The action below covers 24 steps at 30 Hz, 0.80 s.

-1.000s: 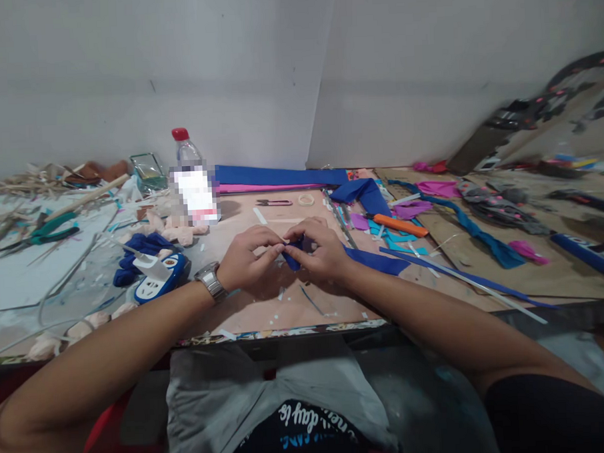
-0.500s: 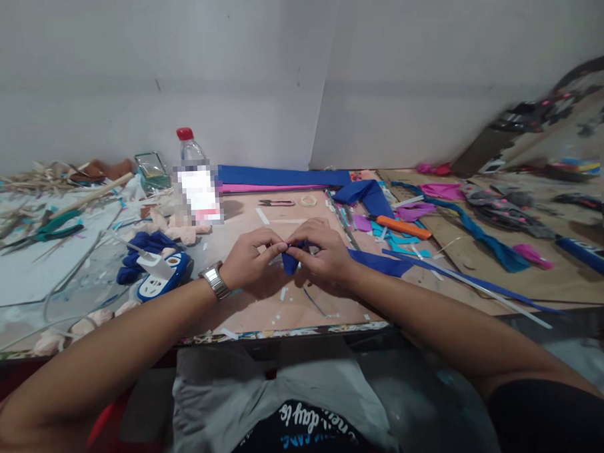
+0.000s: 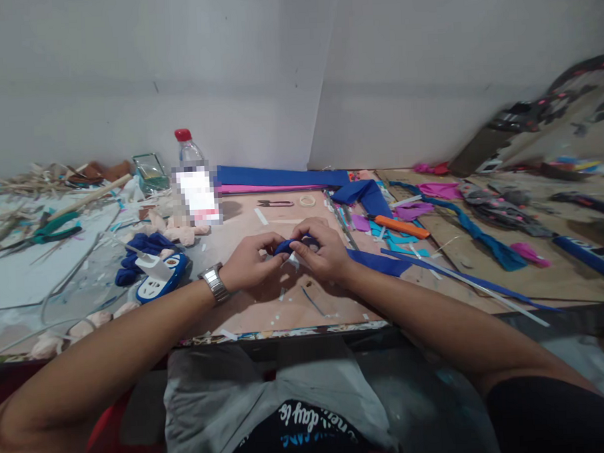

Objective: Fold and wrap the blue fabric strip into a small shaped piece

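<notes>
Between my two hands, just above the table, is a small folded piece of blue fabric (image 3: 283, 246). My left hand (image 3: 253, 258), with a metal watch (image 3: 215, 282) on its wrist, pinches the fabric's left end between thumb and fingers. The fabric's right side is gripped by my right hand (image 3: 323, 252), its thumb pressed on top and its fingers curled behind. Those fingers hide part of the fabric. A longer blue strip (image 3: 381, 262) lies beside my right wrist; whether it joins the held piece, I cannot tell.
Thread snips (image 3: 275, 203) and a tape ring (image 3: 307, 201) lie beyond my hands. An orange-handled cutter (image 3: 401, 226) rests on scraps at right. Leftward are a blue-and-white power strip (image 3: 164, 278), green-handled pliers (image 3: 56, 228) and a red-capped bottle (image 3: 191, 151). A white wall stands behind.
The blue fabric's point hung down between my hands before; now the piece lies sideways, stretched between both pinches. My left fingers have shifted their hold on it.
</notes>
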Motion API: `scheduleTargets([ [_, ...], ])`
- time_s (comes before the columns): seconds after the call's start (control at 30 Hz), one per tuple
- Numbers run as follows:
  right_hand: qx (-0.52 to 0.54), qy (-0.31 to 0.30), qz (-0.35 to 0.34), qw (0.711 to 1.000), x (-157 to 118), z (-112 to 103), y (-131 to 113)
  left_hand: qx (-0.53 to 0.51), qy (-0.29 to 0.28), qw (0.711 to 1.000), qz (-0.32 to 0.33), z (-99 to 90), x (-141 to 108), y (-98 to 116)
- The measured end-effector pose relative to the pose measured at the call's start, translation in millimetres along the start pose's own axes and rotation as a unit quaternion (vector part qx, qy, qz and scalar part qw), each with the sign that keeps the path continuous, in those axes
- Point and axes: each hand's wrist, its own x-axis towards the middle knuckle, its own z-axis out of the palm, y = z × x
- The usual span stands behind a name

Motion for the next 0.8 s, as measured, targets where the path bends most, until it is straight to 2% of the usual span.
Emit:
scheduleTargets([
  [0.3,-0.01,0.009,0.054,0.998,-3.7,2.7,5.1,0.024,-0.011,0.999,-0.046,-0.9,0.1,-4.2],
  [0.4,-0.009,0.002,0.058,0.998,-3.5,2.8,5.6,-0.044,-0.015,0.998,-0.04,-2.0,1.5,-2.9],
  [0.53,-0.003,0.001,0.063,0.998,-3.4,1.8,5.3,-0.182,-0.003,0.982,-0.058,-3.9,4.5,-1.4],
  [0.67,0.018,-0.003,0.083,0.996,-4.7,1.0,6.1,-0.21,-0.001,0.975,-0.069,-3.0,4.6,-1.8],
  [0.8,0.046,-0.008,0.095,0.994,-6.0,2.1,8.1,-0.208,-0.019,0.977,-0.049,0.1,2.0,-2.2],
])
